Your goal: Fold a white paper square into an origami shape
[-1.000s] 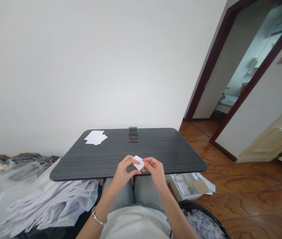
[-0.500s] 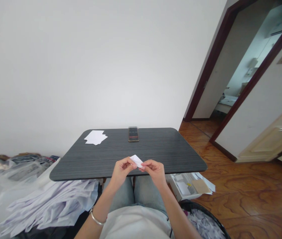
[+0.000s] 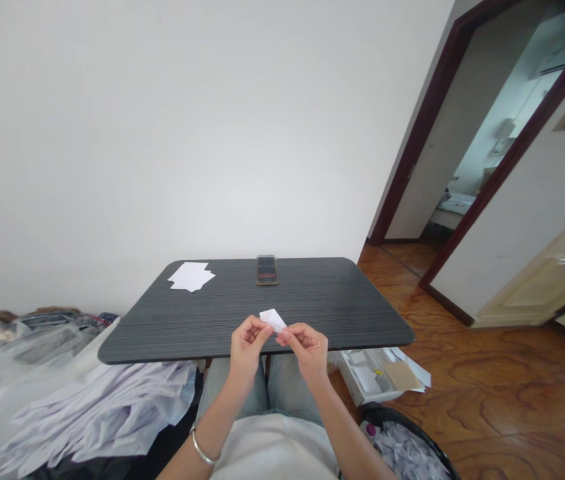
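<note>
left hand (image 3: 246,348) and right hand (image 3: 308,351) close together, raised just over the near edge of a dark grey wood-grain table (image 3: 332,313). fingertips of both pinch a small white paper piece (image 3: 272,321) from either side; it sits between them, tilted, above the tabletop and not touching it. silver bangle (image 3: 201,450) on left wrist. pale blue jeans (image 3: 232,393) below the hands. far side of table: loose stack of white rectangular paper sheets (image 3: 190,277) and a dark rectangular smartphone (image 3: 267,270), well apart from the hands. on the floor to the right, an open white box of papers (image 3: 367,377) beside a round black bin of shredded white paper (image 3: 402,453). heap of crumpled white sheets (image 3: 97,413) to the left.
</note>
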Available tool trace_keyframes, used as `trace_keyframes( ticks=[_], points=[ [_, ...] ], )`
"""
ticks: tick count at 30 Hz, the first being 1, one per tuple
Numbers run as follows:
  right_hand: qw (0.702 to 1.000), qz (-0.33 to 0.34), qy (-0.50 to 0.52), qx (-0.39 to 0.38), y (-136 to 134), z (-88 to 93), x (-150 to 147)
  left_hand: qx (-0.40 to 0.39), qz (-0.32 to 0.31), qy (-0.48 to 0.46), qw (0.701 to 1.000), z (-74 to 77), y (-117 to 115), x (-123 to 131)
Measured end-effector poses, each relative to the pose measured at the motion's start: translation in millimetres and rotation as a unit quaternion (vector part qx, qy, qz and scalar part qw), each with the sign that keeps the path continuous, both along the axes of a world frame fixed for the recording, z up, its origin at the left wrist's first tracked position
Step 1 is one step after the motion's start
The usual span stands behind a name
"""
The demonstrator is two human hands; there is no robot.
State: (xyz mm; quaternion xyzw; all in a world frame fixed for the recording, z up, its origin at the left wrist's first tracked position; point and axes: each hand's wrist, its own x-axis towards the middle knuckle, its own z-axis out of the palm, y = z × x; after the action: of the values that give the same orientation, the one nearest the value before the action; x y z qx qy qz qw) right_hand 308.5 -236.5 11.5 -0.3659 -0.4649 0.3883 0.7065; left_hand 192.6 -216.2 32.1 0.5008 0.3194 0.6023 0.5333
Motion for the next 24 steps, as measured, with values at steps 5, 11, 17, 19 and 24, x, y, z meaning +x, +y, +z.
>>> trace_keyframes(
  ticks=[5, 11, 17, 19, 24],
  points=[
    [0.999, 0.014, 0.009, -0.028, -1.9, 5.0, -2.1, 0.005, 0.03, 0.015, 0.999, 0.8, -0.4, 2.7],
    [0.998, 0.036, 0.029, -0.046, 1.5, 6.7, 0.6, 0.004, 0.027, 0.039, 0.999, 1.4, 3.8, -2.9],
    [0.993, 0.076, -0.015, -0.085, 4.8, 5.6, 1.9, 0.009, 0.003, 0.083, 0.997, 0.6, 5.4, -4.7],
    [0.992, 0.079, -0.018, -0.094, 4.8, 5.2, 2.2, 0.018, -0.002, 0.094, 0.995, -0.8, 6.1, -4.0],
    [0.991, 0.079, 0.016, -0.103, 3.9, 6.3, 2.2, 0.022, -0.012, 0.094, 0.995, -3.6, 7.5, -2.5]
  ],
)
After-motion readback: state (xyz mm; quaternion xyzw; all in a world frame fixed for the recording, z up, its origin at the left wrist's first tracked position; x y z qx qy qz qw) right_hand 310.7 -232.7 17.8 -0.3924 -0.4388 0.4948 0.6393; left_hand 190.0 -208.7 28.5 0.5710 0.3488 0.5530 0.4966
